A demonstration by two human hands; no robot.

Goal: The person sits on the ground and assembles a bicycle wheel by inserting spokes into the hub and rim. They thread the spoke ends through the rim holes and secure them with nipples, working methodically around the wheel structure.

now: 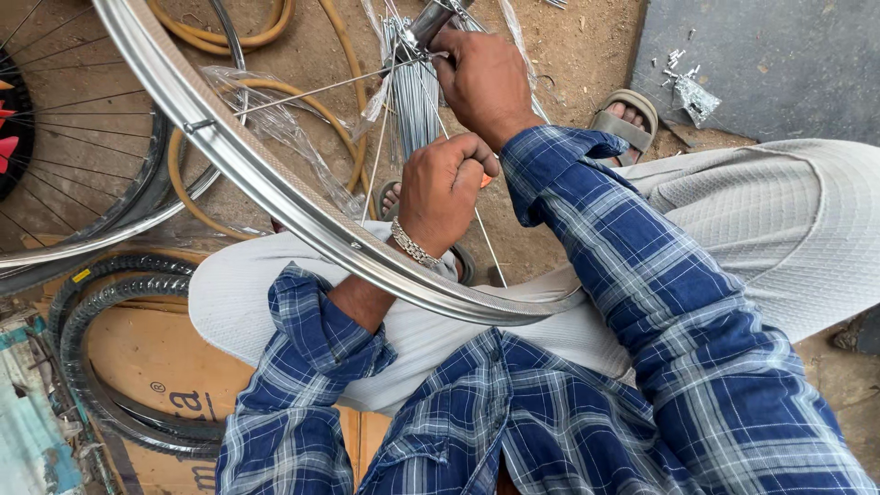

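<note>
Where frame centre meets upper middle: left hand (442,194), clenched on thin steel spokes (414,110); right hand (486,82), gripping shiny metal hub (429,20) at top edge. Curved silver bicycle rim (275,188), upper left to centre, resting across lap. Black rubber tyres (87,367) on brown cardboard (156,357), lower left. Spoked wheel (64,137), far left.

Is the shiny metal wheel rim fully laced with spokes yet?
No. The shiny metal wheel rim shows one fitted spoke.
</note>
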